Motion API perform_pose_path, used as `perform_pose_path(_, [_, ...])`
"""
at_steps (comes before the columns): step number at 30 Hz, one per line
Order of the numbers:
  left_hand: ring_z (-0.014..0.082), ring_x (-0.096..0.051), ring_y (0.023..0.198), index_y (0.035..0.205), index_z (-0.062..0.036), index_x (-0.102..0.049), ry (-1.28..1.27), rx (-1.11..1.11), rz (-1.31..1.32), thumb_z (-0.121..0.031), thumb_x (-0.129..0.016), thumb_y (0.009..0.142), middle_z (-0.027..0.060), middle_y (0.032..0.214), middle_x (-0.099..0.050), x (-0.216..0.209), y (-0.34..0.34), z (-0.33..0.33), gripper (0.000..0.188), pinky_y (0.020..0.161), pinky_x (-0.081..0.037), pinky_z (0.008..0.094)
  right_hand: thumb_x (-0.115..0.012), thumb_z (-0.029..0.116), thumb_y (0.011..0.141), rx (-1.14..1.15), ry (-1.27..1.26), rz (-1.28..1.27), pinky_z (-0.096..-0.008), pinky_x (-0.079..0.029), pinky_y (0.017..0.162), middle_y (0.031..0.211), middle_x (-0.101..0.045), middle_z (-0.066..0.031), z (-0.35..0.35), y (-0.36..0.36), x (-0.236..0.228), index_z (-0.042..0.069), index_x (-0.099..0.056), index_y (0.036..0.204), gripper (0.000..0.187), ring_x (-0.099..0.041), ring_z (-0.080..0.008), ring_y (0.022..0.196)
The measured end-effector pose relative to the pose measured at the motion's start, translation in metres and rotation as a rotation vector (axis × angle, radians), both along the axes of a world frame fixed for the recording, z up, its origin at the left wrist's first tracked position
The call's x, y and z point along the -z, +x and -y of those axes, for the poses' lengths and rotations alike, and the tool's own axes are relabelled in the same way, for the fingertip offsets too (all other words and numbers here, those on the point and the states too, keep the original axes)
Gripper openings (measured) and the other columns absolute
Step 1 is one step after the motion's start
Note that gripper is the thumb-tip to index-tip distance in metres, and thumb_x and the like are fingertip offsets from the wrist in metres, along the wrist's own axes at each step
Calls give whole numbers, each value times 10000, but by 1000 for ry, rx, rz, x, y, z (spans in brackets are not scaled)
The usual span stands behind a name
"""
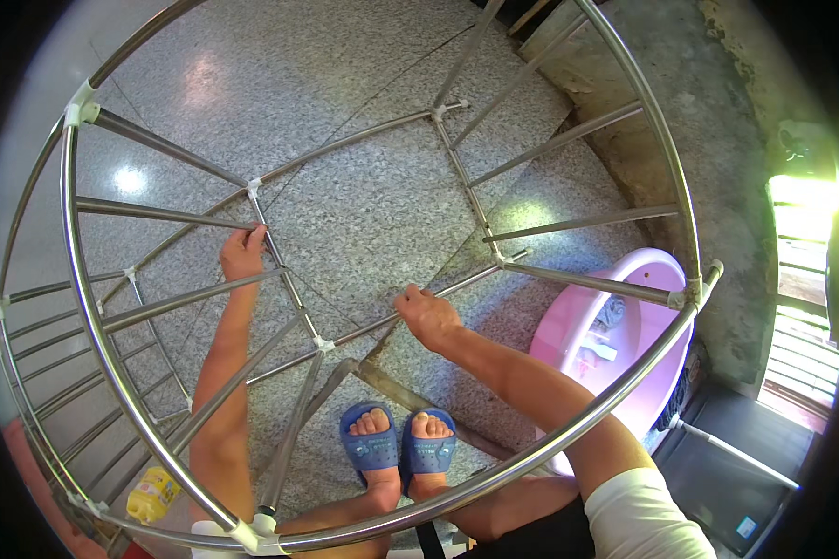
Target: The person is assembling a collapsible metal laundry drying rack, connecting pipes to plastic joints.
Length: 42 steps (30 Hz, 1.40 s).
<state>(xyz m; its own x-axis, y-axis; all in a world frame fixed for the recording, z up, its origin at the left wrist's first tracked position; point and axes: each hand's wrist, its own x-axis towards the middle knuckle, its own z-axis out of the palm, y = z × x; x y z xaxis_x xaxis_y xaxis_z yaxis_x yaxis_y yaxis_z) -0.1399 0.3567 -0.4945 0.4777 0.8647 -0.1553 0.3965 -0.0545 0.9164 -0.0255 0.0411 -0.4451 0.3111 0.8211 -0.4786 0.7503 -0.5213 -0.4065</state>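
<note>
A rack frame of shiny metal tubes (667,154) with white plastic corner joints (254,188) stands around my arms and feet. My left hand (242,254) reaches through its left side, fingers pinched on the end of a metal tube (168,211) where it meets the low side rail. My right hand (427,319) is closed at the near low crossbar (475,278), between two joints; its fingertips are partly hidden. Several slanting tubes join the upper rim to the low rails on both sides.
A pink plastic tub (569,321) with things inside stands at the right, beside a dark folding chair or panel (718,475). A yellow bottle (152,494) is at lower left. My feet wear blue slippers (371,447) on the speckled floor (373,205). A rough wall (708,140) runs along the right.
</note>
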Motion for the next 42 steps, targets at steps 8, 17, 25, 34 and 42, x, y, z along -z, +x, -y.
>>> perform_pose_path(8, [120, -615, 746, 1040, 23, -627, -149, 57, 8, -152, -635, 853, 62, 864, -650, 5, -9, -14, 255, 634, -507, 254, -572, 94, 769, -312, 73, 231, -354, -517, 675, 871, -593, -82, -7, 2, 5, 58, -641, 820, 93, -644, -246, 791])
perform_pose_path(17, [83, -544, 753, 1032, 27, -621, -77, 31, -46, -146, -582, 892, 43, 853, -623, -16, -64, 14, 226, 668, -448, 224, -541, 89, 752, -136, 269, 132, -391, -469, 757, 832, -598, -118, -48, 13, 2, 53, -608, 802, 90, -591, -281, 848])
perform_pose_path(25, [208, -584, 889, 1011, 33, -611, 352, 64, -266, -15, -545, 871, 109, 972, -599, -14, -165, 107, 162, 781, -467, 313, -516, -29, 750, 1206, 507, 79, -442, -418, 831, 937, -548, -212, -4, 58, 50, -10, -495, 964, 215, -534, -381, 927])
perform_pose_path(34, [314, -529, 909, 925, 8, -617, 539, 286, -289, 64, -597, 660, 149, 963, -503, -14, -168, 138, 271, 826, -436, 386, -522, -35, 760, 1147, 680, 227, -436, -368, 961, 1218, -422, -290, -5, 82, 61, -83, -370, 1230, 497, -444, -422, 1121])
perform_pose_path(42, [300, -533, 901, 942, -7, -605, 515, 323, -267, 80, -604, 627, 144, 981, -467, -2, -173, 132, 327, 799, -456, 374, -607, 113, 809, 948, 411, 150, -434, -427, 894, 1122, -547, -247, -1, 128, 47, -41, -466, 1204, 447, -534, -402, 1022])
